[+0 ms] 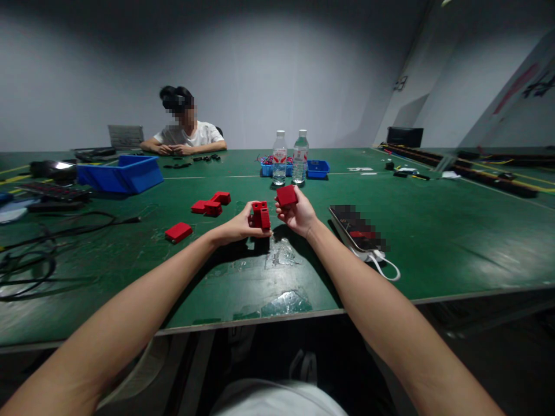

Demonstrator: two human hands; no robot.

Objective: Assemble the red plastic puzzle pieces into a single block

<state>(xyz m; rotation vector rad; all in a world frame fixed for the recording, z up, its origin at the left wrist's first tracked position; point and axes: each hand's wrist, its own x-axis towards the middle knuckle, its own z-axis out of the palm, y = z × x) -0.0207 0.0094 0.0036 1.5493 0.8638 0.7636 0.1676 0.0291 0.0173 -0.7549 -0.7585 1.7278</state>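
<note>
My left hand point(243, 225) is closed around a red block with holes point(261, 215), its holed end turned up. Just to the right, my right hand point(299, 215) grips a red square block point(287, 196), whose smooth flat face shows. A small gap separates the two blocks, and both are held a little above the green table. To the left of my left hand lies a loose group of red blocks point(212, 207). Nearer to me, a single flat red block point(178, 232) rests on the table.
Two water bottles point(280, 159) stand beyond my hands, before small blue trays point(318, 169). A phone point(358, 228) with a white cable lies at right. At left are a blue bin point(121, 174) and black cables point(39, 254). A person point(186, 130) sits across the table point(433, 231).
</note>
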